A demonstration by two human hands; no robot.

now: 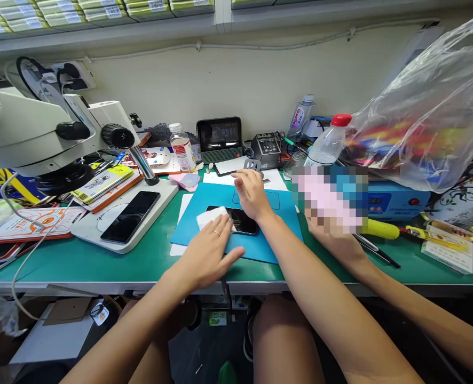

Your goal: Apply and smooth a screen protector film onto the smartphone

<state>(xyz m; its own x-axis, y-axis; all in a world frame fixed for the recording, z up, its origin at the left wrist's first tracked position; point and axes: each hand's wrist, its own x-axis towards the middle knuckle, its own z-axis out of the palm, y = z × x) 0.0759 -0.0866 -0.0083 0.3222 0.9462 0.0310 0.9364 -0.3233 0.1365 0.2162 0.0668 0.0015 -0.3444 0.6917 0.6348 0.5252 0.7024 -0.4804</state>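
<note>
A black phone [244, 222] lies screen up on a blue mat [188, 224] in the middle of the workbench. My left hand [210, 250] presses flat on a white cloth or tissue [206, 217] over the phone's left part, its thumb spread toward the right. Over the phone's right part, my right hand [253, 194] is raised with bent fingers apart and nothing visible in it; whether its edge touches the phone is unclear.
A microscope [28, 128] stands at left, another phone [131, 216] on its base. Another person's hand [332, 229] is at right, partly pixelated, near a blue device [396, 200] and bottle [326, 144]. Behind the mat are a small screen [219, 134] and a black box [266, 150].
</note>
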